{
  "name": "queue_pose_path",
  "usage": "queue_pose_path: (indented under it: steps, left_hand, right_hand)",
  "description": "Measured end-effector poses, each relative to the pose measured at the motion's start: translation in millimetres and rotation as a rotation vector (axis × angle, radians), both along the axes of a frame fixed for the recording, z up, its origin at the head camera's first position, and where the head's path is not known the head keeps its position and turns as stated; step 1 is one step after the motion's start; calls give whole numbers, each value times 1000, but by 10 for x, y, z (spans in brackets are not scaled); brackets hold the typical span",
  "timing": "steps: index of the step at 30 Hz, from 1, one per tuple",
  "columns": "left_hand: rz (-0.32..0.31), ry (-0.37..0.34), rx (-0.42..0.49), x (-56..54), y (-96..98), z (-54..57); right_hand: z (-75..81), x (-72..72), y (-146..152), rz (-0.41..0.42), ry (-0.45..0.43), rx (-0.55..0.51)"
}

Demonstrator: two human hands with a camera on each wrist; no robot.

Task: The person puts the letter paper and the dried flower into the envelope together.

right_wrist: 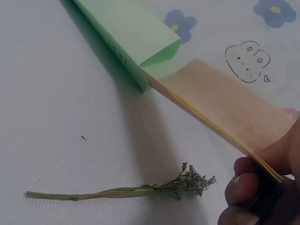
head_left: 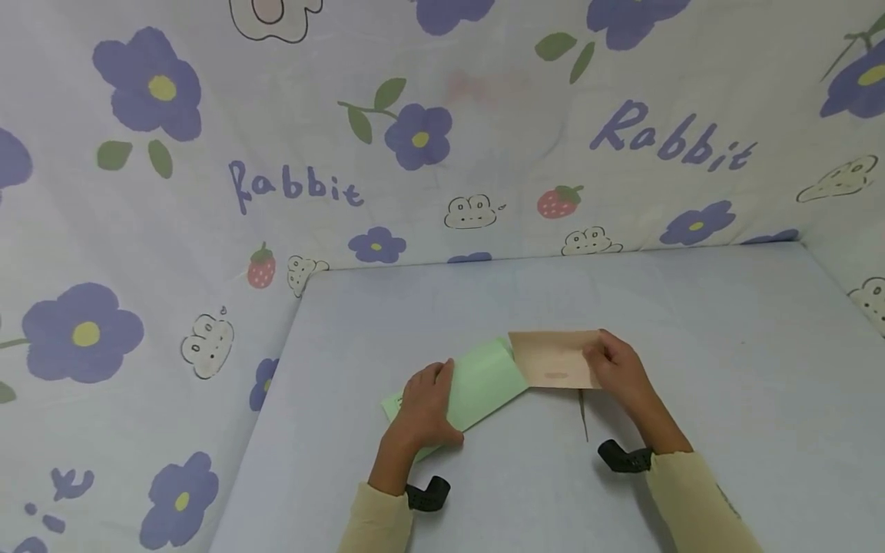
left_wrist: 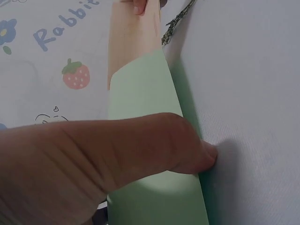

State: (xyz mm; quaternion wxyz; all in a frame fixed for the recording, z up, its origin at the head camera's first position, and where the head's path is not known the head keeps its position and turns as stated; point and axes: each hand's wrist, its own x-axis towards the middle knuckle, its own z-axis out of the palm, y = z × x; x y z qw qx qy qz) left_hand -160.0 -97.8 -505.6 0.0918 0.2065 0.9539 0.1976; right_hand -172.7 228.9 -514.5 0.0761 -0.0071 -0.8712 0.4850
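My left hand (head_left: 423,407) grips a light green paper sleeve (head_left: 486,382) across its width, thumb along the near edge and fingers over the far side. Out of the sleeve's open right end sticks a tan, wood-coloured folded card (head_left: 553,355); a thin yellow layer (right_wrist: 206,119) shows along its edge in the right wrist view. My right hand (head_left: 618,366) pinches the card's outer end between thumb and curled fingers. The card's inner end overlaps the sleeve mouth (right_wrist: 161,56). Below the card, a dried flower sprig (right_wrist: 122,191) lies on the white cloth.
A white cloth covers the table (head_left: 726,346). Printed fabric (head_left: 518,138) with purple flowers, strawberries and lettering hangs behind and on both sides. Black curved devices (head_left: 625,457) sit on both wrists, beside beige sleeves.
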Motion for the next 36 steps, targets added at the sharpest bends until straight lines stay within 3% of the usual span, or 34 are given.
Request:
queue_pose_path:
  steps: [15, 36]
  left_hand:
    - [-37, 49, -46, -7, 12, -2]
    - [-48, 58, -63, 15, 30, 6]
  right_hand:
    - [51, -36, -18, 13, -118, 80]
    - [59, -91, 37, 101, -90, 195]
